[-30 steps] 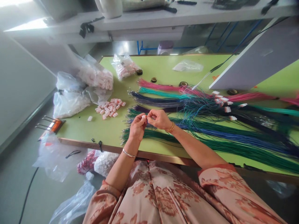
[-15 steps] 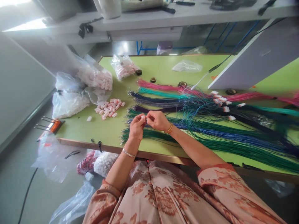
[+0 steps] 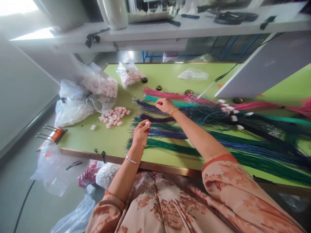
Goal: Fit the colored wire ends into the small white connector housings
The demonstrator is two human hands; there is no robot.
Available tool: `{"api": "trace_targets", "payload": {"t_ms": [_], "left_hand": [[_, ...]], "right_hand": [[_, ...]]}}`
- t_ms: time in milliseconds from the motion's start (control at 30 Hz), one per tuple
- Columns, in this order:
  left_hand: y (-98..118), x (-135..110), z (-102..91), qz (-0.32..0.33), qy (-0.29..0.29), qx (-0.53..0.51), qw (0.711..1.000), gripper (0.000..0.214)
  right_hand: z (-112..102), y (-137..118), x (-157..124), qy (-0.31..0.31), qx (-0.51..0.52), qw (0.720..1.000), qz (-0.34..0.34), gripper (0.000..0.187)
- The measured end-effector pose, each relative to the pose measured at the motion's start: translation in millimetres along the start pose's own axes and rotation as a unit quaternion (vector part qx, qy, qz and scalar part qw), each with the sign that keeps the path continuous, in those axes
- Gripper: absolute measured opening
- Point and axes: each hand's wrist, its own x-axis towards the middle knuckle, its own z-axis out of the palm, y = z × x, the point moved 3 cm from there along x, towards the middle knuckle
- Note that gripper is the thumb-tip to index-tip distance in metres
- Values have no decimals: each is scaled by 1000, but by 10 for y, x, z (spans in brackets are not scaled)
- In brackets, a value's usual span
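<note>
Right at the tips of the left hand (image 3: 141,135), a small white connector (image 3: 147,124) is sitting pinched between thumb and fingers, while the loose connector pile (image 3: 114,116) is lying just off to that hand's left. Farther out and to the right of it, the right hand (image 3: 165,106) is hovering around the dark wires (image 3: 147,106), with the teal wires (image 3: 151,98) running just past its fingertips. Its fingers are curling in, but I can't tell if they're pressing together on a wire or not. Nearer the body than the right hand, the blue wires (image 3: 167,133) and green wires (image 3: 167,146) are stretching out to the left hand's right. If you're doing this bit, my two cents: I'd be keeping the connector steady in the left with its face clear of the thumb, and with the right I'd be going for one strand near its metal tip, since these thin ones are probably tangling if you're grabbing mid-bundle. Compared with half a second ago, when both hands were meeting at the connector, the right is now reaching away over the bundles, the left is staying about where it was and still gripping the piece, and the camera is looking slightly higher.
</note>
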Motion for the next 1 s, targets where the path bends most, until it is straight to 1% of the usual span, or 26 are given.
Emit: {"api": "trace_targets", "payload": {"t_ms": [100,167,233,333,400,467,533,633,700,800,867,933,1000], "left_hand": [[-30,10,-27,-8,0,2,1000,24],[-41,13,-49,-16,4,1,1000,25],[-42,19,-69,-25,8,-1,1000,25],[-37,30,-89,-33,12,-1,999,25],[-35,33,-94,-33,10,-1,999,25],[-35,32,-96,-33,8,-1,999,25],[-34,29,-99,-35,9,-3,999,25],[-29,22,-96,-35,9,-5,999,25],[-27,15,-83,-33,6,-6,999,25],[-28,1,-57,-33,3,-9,999,25],[-30,-9,-52,-34,3,-12,999,25],[-31,-15,-61,-35,4,-14,999,26],[-32,-15,-74,-35,2,-17,999,28]], "right_hand": [[161,107,255,-42,-92,994,51,16],[252,134,316,-61,-120,989,62,16],[299,140,331,-69,-131,987,57,15],[291,141,333,-78,-149,985,30,15],[233,144,350,-71,-173,982,9,16],[145,154,388,-56,-198,979,4,17],[68,159,443,-57,-196,979,11,18],[55,102,526,-95,-175,980,14,15],[124,13,568,-110,-160,981,8,13],[268,-124,619,-104,-130,986,-4,14],[310,-154,655,-101,-123,987,-4,15],[255,-118,697,-88,-113,989,21,16],[122,-61,733,-67,-108,990,60,19]]}}
